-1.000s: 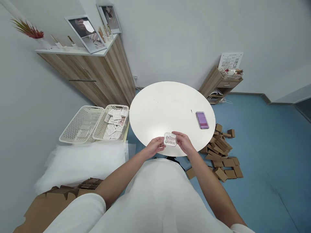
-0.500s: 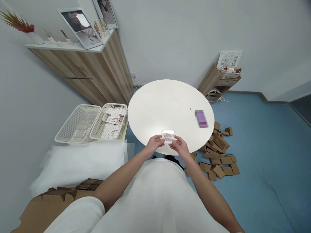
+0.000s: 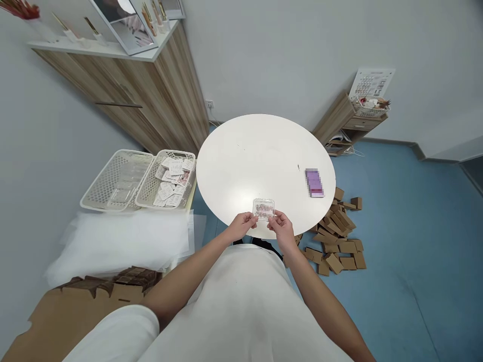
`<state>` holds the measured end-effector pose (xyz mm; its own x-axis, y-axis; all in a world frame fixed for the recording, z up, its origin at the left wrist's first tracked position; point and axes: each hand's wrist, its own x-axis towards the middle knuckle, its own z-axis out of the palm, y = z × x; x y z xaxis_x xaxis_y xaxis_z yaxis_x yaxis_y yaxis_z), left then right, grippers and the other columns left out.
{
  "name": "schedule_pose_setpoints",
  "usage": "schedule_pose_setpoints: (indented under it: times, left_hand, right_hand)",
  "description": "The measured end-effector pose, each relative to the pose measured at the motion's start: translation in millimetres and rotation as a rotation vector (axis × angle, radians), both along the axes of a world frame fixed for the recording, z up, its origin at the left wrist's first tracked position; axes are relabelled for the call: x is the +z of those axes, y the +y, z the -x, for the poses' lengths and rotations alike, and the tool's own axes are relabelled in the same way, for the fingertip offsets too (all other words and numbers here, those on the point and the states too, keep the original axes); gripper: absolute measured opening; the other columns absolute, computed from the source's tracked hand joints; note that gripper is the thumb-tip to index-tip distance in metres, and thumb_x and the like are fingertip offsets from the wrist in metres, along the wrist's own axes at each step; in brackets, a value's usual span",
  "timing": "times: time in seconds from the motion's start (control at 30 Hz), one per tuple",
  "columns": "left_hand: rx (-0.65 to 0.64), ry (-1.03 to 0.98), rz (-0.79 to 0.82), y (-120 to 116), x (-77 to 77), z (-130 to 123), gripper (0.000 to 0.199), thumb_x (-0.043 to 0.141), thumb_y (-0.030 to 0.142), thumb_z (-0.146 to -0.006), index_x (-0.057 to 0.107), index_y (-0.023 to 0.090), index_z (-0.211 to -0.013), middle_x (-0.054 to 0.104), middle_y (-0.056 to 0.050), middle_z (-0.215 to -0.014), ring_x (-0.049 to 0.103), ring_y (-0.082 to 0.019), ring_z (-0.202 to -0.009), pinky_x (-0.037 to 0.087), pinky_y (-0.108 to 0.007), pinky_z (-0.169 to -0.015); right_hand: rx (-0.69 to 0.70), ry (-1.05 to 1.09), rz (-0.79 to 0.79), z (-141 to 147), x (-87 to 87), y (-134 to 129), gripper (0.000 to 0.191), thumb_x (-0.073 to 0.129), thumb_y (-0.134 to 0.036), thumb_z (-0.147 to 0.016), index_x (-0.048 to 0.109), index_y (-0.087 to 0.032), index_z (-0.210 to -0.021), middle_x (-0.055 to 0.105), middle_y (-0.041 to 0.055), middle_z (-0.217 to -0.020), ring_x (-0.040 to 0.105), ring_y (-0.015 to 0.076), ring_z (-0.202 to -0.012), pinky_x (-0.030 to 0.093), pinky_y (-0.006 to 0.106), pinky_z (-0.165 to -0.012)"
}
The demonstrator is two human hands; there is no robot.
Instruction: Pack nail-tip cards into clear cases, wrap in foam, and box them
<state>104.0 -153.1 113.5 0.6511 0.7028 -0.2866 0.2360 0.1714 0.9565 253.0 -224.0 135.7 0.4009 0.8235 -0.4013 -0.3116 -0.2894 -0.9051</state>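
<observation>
A small clear plastic case (image 3: 263, 208) with rows of small shiny pieces inside is held over the near edge of the white oval table (image 3: 260, 146). My left hand (image 3: 242, 224) grips its left lower corner between thumb and fingers. On the right lower corner, my right hand (image 3: 282, 229) holds it the same way. The case looks closed. To the right on the table lies a purple item (image 3: 314, 183), blurred into blocks.
White baskets stand at the left, one with clear cases (image 3: 123, 195), one with white cards (image 3: 169, 193). Below them lie white plastic sheets (image 3: 124, 241) and cardboard (image 3: 68, 322). Small brown boxes (image 3: 335, 226) are scattered on the floor at the right. A wooden cabinet (image 3: 132, 95) stands behind.
The view has shifted slightly. The case now shows less glare and its contents look clearer. Both hands still hold it in nearly the same place.
</observation>
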Motion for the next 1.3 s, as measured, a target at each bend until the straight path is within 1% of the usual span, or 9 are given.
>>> schedule_pose_setpoints:
  times: [0.17,0.33,0.4,0.47,0.57,0.8,1.03,1.17,1.3]
  left_hand:
    - [0.005,0.066,-0.039,1.9,-1.7,-13.1,0.035,0.043,0.048,-0.081,0.046,0.017,-0.063,0.049,0.003,-0.060,0.038,-0.008,-0.051,0.032,-0.022,-0.050]
    - [0.049,0.104,-0.043,-0.6,-0.2,-33.1,0.035,0.045,0.048,-0.079,0.047,0.017,-0.063,0.049,0.003,-0.058,0.041,-0.008,-0.051,0.033,-0.022,-0.051]
    - [0.097,0.085,-0.033,-1.8,1.5,-39.7,0.032,0.046,0.047,-0.079,0.053,0.016,-0.071,0.054,0.001,-0.065,0.049,-0.010,-0.058,0.038,-0.023,-0.057]
    - [0.192,0.063,-0.012,-2.6,3.0,-44.0,0.032,0.050,0.046,-0.078,0.056,0.017,-0.091,0.058,-0.003,-0.082,0.055,-0.011,-0.068,0.042,-0.026,-0.065]
    - [0.331,0.044,-0.018,-3.1,3.7,-46.4,0.049,0.058,0.041,-0.074,0.047,0.021,-0.117,0.054,-0.007,-0.105,0.058,-0.011,-0.076,0.045,-0.028,-0.074]
    - [0.407,0.042,-0.125,-4.7,-2.5,-48.5,0.050,0.062,0.033,-0.072,0.049,0.022,-0.119,0.055,-0.009,-0.108,0.058,-0.012,-0.078,0.047,-0.032,-0.078]
    - [0.510,0.078,-0.142,-10.2,-9.3,-39.3,0.047,0.060,0.031,-0.074,0.050,0.021,-0.119,0.053,-0.008,-0.107,0.058,-0.012,-0.079,0.048,-0.029,-0.075]
    - [0.565,0.121,-0.165,-5.3,-12.4,-24.1,0.045,0.058,0.030,-0.075,0.050,0.024,-0.119,0.049,-0.007,-0.110,0.057,-0.012,-0.080,0.049,-0.027,-0.072]
    - [0.565,0.198,-0.178,6.8,-14.6,-2.6,0.044,0.055,0.029,-0.077,0.049,0.025,-0.121,0.048,-0.006,-0.105,0.055,-0.013,-0.084,0.047,-0.028,-0.074]
  right_hand:
    - [0.005,-0.024,0.008,-13.5,-3.4,3.9,0.040,0.067,-0.038,-0.061,0.054,-0.020,-0.094,0.049,-0.0057,-0.063,0.042,0.0074,-0.051,0.035,0.024,-0.051]
    - [0.015,-0.009,0.040,-30.1,-10.9,3.9,0.039,0.066,-0.039,-0.062,0.053,-0.021,-0.094,0.050,-0.0054,-0.066,0.040,0.0067,-0.050,0.031,0.022,-0.047]
    - [0.019,0.002,0.039,-36.4,-12.1,5.0,0.041,0.066,-0.039,-0.062,0.051,-0.021,-0.095,0.049,-0.0061,-0.065,0.038,0.0061,-0.048,0.029,0.022,-0.046]
    - [0.020,0.000,0.036,-42.6,-12.4,6.7,0.043,0.065,-0.040,-0.063,0.049,-0.022,-0.099,0.049,-0.0064,-0.064,0.036,0.0060,-0.046,0.029,0.022,-0.045]
    - [0.039,-0.035,0.035,-51.5,-12.6,9.3,0.049,0.063,-0.041,-0.065,0.045,-0.023,-0.107,0.051,-0.0060,-0.065,0.039,0.0072,-0.048,0.031,0.022,-0.045]
    - [0.200,-0.097,-0.012,-61.1,-18.1,15.5,0.060,0.058,-0.044,-0.070,0.036,-0.026,-0.122,0.051,-0.0047,-0.070,0.042,0.0077,-0.048,0.036,0.023,-0.047]
    - [0.376,-0.205,-0.063,-52.3,-24.3,23.4,0.054,0.054,-0.039,-0.076,0.037,-0.025,-0.125,0.056,0.0029,-0.091,0.054,0.0133,-0.071,0.045,0.030,-0.067]
    - [0.446,-0.371,-0.075,-40.7,-29.1,33.6,0.052,0.054,-0.038,-0.076,0.040,-0.028,-0.125,0.048,0.0070,-0.113,0.049,0.0180,-0.093,0.045,0.034,-0.075]
    - [0.510,-0.470,-0.043,-20.8,-36.2,50.0,0.053,0.054,-0.037,-0.075,0.040,-0.030,-0.125,0.042,0.0071,-0.112,0.047,0.0194,-0.096,0.045,0.038,-0.077]
